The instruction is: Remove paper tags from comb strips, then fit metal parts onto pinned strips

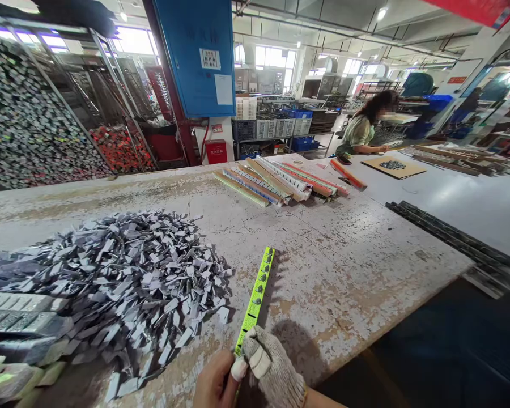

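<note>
A bright yellow-green slotted strip [255, 309] points away from me over the worn table. Several dark pieces stick up from the slots at its far half, while nearer slots show as bare dark slits. My left hand [216, 378], bare with white wrapping on a fingertip, is closed around the near end of the strip. Against the strip, just beside it, my right hand [272, 365] wears a knitted glove with a pale wrap on one finger. Its fingers are pinched together, and what lies between them is hidden. Left of both hands spreads a heap of small grey flat pieces [148, 277].
Grey slotted bars [21, 314] lie at the left front edge. Farther back rests a pile of coloured slotted strips [276, 178]. Dark long bars [442, 232] lie at the right. A co-worker [363, 127] sits behind a board [372, 165] with small pieces.
</note>
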{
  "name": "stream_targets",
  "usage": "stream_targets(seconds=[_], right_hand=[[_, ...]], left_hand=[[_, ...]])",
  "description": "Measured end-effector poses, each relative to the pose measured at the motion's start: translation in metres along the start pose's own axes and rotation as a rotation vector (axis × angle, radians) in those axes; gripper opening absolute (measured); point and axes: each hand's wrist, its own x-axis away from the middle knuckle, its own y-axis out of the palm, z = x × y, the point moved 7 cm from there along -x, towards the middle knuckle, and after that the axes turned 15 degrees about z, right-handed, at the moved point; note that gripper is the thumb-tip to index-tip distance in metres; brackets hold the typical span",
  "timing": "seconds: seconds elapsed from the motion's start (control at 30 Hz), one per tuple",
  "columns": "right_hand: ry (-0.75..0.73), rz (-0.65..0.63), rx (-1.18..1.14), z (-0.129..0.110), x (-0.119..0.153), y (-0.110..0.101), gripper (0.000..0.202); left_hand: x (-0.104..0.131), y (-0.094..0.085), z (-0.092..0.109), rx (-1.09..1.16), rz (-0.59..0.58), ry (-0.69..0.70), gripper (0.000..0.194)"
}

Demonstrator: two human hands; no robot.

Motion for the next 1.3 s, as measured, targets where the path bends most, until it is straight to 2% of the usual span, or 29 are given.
stream_targets(seconds=[0.1, 0.3, 0.63, 0.83, 1.13, 1.3], right_hand=[[-0.025, 0.016, 0.046, 0.001, 0.000, -0.001, 0.071], [-0.048, -0.025, 0.048, 0.000, 0.001, 0.001, 0.065], [0.058, -0.019, -0.103, 0.011, 0.001, 0.004, 0.066], [0.024, 0.042, -0.036, 0.014, 0.001, -0.005, 0.061], [-0.018, -0.027, -0.038, 0.017, 0.000, -0.001, 0.057], [0.016, 0.017, -0.042, 0.022, 0.000, -0.004, 0.059]], left_hand=[[0.000, 0.000, -0.001, -0.008, 0.008, 0.001, 0.051], [0.000, 0.000, 0.000, -0.010, 0.014, 0.007, 0.054], [0.002, 0.000, -0.001, -0.002, 0.008, -0.001, 0.051], [0.001, 0.000, 0.001, -0.005, 0.027, 0.004, 0.053], [0.001, -0.001, 0.001, 0.007, 0.020, 0.000, 0.054], [0.002, -0.001, 0.001, 0.017, 0.008, -0.004, 0.051]])
